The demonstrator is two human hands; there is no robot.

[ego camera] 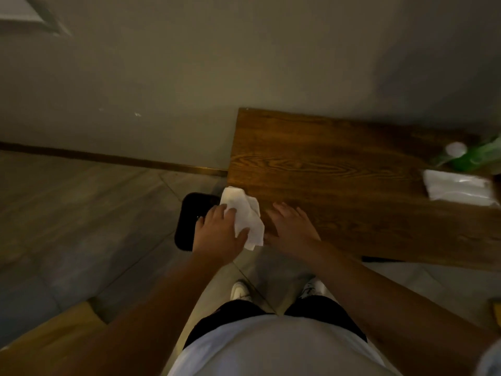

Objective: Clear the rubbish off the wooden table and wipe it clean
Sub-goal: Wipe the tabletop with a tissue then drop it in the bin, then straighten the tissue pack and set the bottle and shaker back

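The wooden table point(339, 169) stands against the wall, its left end in front of me. My left hand point(217, 234) grips a white tissue point(244, 213) at the table's near left corner, partly off the edge. My right hand point(291, 229) lies flat on the tabletop just right of the tissue, fingers spread, with nothing in it. A black bin point(189, 215) stands on the floor right below the left hand, mostly hidden by it.
At the table's right end lie a white packet point(461, 188) and a green bottle with a white cap point(471, 156). Grey wall runs behind the table. Tiled floor spreads to the left. A yellowish wooden surface point(54, 340) shows at the lower left.
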